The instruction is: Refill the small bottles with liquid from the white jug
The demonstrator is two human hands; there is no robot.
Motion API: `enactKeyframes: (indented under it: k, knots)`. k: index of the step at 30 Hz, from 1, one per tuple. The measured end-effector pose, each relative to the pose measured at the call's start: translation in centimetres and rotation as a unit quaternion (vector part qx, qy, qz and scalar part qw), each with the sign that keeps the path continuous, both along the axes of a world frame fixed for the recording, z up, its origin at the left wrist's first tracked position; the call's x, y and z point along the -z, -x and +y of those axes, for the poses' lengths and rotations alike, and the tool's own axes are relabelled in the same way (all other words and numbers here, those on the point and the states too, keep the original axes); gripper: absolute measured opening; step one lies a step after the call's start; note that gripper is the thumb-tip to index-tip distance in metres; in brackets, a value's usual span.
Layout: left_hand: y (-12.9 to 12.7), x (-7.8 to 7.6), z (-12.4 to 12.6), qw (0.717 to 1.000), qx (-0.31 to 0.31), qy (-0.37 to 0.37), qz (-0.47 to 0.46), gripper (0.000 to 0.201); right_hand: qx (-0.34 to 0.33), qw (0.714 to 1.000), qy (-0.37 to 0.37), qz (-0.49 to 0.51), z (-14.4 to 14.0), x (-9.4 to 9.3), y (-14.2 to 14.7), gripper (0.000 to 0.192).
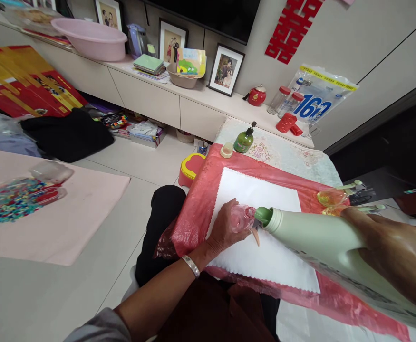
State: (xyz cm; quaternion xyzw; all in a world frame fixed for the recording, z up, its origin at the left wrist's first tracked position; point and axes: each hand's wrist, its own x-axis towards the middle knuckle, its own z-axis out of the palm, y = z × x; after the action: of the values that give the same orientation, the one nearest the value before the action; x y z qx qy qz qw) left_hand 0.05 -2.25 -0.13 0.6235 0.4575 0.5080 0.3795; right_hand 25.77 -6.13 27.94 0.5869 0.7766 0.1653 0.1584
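Note:
My left hand grips a small clear pink bottle that stands on a white cloth. My right hand holds a large pale green jug, tipped sideways. The jug's green spout meets the mouth of the pink bottle. The white cloth lies on a red plastic sheet that covers the table. A silver bracelet is on my left wrist.
A green pump bottle and a small cream cap stand at the table's far edge. Two yellowish bottles with pump tops lie at the right. On the floor are a pink mat with coloured beads, a black bag and a yellow stool.

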Motion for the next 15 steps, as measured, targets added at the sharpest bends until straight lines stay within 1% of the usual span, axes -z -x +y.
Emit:
enactKeyframes:
  k: [3,9,15]
  knots:
    - [-0.04,0.04,0.0,1.0,-0.003,-0.001,0.004,0.102,-0.006,1.0,-0.011,0.002,-0.01,-0.21,0.17,0.03]
    - [-0.03,0.16,-0.09,1.0,-0.003,-0.009,-0.005,0.102,0.003,1.0,0.015,-0.022,-0.22,-0.9,0.69,0.019]
    - [0.07,-0.15,-0.12,1.0,-0.001,0.0,-0.013,0.101,0.017,1.0,0.018,-0.019,-0.33,-0.87,0.97,0.019]
